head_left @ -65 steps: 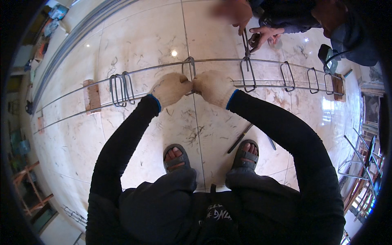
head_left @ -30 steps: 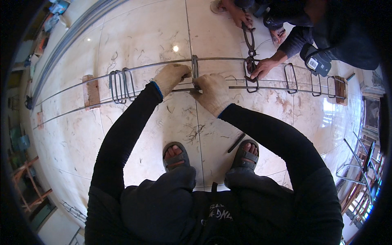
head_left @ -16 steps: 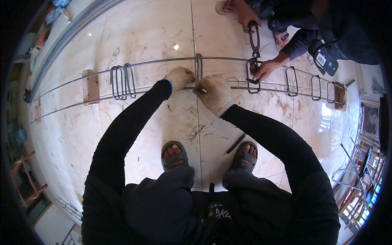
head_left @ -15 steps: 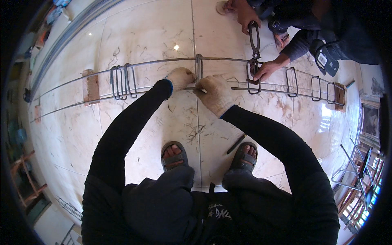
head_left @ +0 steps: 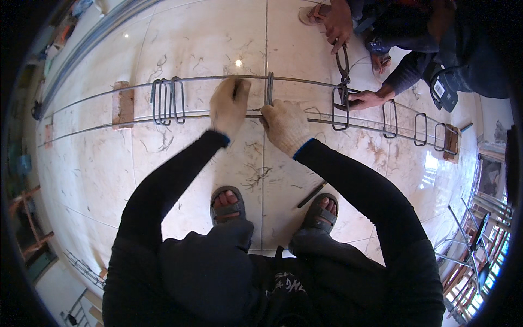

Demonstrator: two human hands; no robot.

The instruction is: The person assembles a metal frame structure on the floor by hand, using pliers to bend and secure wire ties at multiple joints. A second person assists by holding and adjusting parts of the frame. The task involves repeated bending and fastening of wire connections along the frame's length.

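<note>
Two long thin steel rods (head_left: 207,79) run side by side across the scene, with bent-wire rectangular stirrups around them. My right hand (head_left: 287,126), in a pale knitted glove, is closed at the lower end of the middle stirrup (head_left: 269,90), where it meets the nearer rod. My left hand (head_left: 229,106), gloved too, is left of that stirrup with its fingers curled up by the farther rod. What it holds, if anything, is hidden. A short bit of wire (head_left: 254,110) sticks out beside my right fingertips.
A co-worker's hands (head_left: 366,100) work pincers (head_left: 343,68) at a stirrup to the right. Several stirrups (head_left: 168,101) stand bunched at left. Brick blocks (head_left: 123,104) prop the rods. A dark bar (head_left: 311,195) lies near my right foot. Wire scraps litter the tiles.
My left hand has moved away from the middle stirrup, left and up toward the farther rod. My right hand stays at the stirrup. The co-worker's pincers have shifted slightly.
</note>
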